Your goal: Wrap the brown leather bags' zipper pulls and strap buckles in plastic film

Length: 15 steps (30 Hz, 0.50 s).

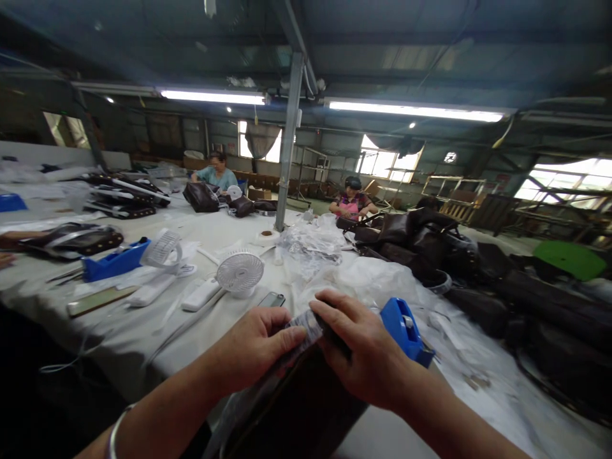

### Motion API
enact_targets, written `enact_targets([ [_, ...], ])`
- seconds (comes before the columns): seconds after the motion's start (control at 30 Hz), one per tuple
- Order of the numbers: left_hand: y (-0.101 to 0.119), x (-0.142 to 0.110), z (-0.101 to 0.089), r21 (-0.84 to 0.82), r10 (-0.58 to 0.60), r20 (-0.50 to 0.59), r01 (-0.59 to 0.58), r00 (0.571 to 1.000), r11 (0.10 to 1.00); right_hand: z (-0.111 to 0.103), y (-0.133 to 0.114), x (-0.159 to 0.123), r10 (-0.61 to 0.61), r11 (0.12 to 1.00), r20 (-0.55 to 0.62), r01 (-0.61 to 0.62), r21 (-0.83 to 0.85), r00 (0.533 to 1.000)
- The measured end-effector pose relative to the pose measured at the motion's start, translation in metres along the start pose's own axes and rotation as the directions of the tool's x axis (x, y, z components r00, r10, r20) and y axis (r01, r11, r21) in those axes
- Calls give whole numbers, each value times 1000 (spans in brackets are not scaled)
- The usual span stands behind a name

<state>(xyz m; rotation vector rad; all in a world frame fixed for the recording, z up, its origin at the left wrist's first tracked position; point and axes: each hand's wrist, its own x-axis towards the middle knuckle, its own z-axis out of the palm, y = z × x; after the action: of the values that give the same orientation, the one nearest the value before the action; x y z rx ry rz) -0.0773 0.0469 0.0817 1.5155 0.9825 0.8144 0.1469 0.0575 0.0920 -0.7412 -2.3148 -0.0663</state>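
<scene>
Workshop: a metal-roofed hall with lit tube lights [213, 97], bright windows at the back and a grey steel post [289, 140] rising behind the worktable.
Worktable: a long surface under a pale cover [191, 331], crowded with goods and crumpled clear plastic [315, 245].
Dark bag: the dark bag [296, 408] is at the near edge of the worktable, below and between the two hands, its top edge slanting; its lower part is lost in shadow.
Plastic strip: a clear, wrinkled plastic strip [306, 328] lies along the bag's top edge.
Left hand: the left hand [261, 344] pinches the plastic strip, thumb on top and fingers bent; a silvery bangle [113, 433] circles the wrist.
Right hand: the right hand [358, 344] grips the bag's top edge, fingers curled over it.
Right of the hands: a blue tape dispenser [402, 325] stands just beside the right hand, with a heap of dark brown bags [415, 239] farther off.
Left of the hands: two white fans [240, 271], a phone [272, 299], a second blue dispenser [115, 260] and stacked dark bags [127, 194].
People: one person in teal [217, 175] and one in a pink apron [352, 205] sit beyond the worktable; another person's hand [7, 258] shows at the left edge.
</scene>
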Motion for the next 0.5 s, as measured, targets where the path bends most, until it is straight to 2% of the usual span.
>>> enact_targets([
  [0.1, 6, -1, 8, -5, -8, -25, 8, 1000, 1000, 7, -4, 0, -109, 972, -58, 95, -213, 992],
  [0.2, 10, -3, 10, -67, -56, 56, 60, 997, 996, 13, -4, -2, -183, 937, -89, 146, -317, 979],
  [0.3, 11, -4, 8, -77, -108, 177, 123, 978, 989, 13, -1, -4, -204, 918, -101, 154, -365, 974],
  [0.5, 6, -14, -6, -70, -209, 231, 230, 950, 971, 7, 15, -3, -120, 953, -173, 65, -295, 978],
])
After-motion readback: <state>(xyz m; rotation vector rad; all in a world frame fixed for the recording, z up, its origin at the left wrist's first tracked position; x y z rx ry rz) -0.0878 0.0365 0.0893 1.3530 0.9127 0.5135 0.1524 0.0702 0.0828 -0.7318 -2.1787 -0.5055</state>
